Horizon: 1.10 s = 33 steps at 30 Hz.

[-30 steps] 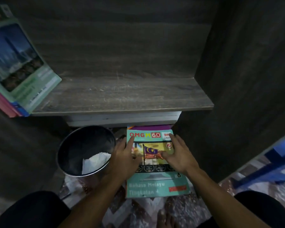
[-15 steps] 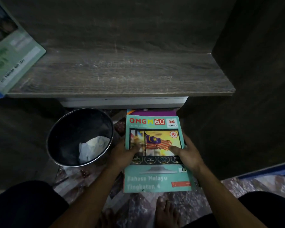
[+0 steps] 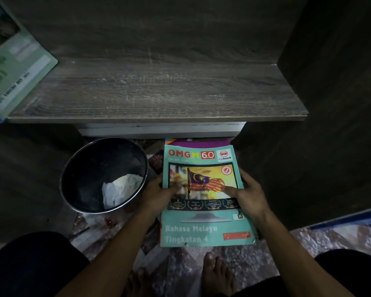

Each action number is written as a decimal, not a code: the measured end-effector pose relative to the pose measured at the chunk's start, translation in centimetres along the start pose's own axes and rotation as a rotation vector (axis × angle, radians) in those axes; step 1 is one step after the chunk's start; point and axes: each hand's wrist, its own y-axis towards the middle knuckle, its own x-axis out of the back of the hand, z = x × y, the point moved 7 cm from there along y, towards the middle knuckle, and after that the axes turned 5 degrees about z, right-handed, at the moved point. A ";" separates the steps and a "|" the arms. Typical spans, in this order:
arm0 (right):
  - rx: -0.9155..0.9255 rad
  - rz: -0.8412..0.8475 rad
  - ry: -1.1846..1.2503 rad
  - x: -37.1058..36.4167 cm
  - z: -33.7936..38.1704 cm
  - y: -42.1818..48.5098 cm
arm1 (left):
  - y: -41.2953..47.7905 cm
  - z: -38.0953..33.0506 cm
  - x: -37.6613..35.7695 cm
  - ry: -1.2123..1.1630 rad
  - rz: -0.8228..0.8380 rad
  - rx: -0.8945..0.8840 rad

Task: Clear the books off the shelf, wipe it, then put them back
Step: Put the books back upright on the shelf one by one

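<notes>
Shelf (image 3: 159, 93) board bare across its middle and right end; a green book (image 3: 15, 69) lies tilted at its left end, overhanging the front edge; whether more books sit beneath it I cannot tell.

Stack (image 3: 204, 196) of books down on the floor, just below the shelf's front edge; teal cover on top, a purple one showing at the far edge under it.

Left hand (image 3: 159, 192) clamped on the stack's left edge, thumb over the cover; right hand (image 3: 247, 195) clamped on the right edge, thumb likewise on top, fingers tucked under as far as can be seen.

Bin (image 3: 104, 174) stands on the floor just left of the stack, crumpled paper (image 3: 120, 189) inside; likely the used wipe, so wiping looks done.

Judged step: putting back; the stack is gripped for the lift.

Next move calls for: raising the stack level so the lower books don't slide out; clearing the shelf's front edge; setting it on the bare middle, clear of the green book; bare toes sit near the stack's near edge, so a slip would land there.
</notes>
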 end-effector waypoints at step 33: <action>-0.053 0.214 0.174 -0.6 2.1 -0.9 | -1.8 -2.1 -0.4 -0.234 0.205 0.125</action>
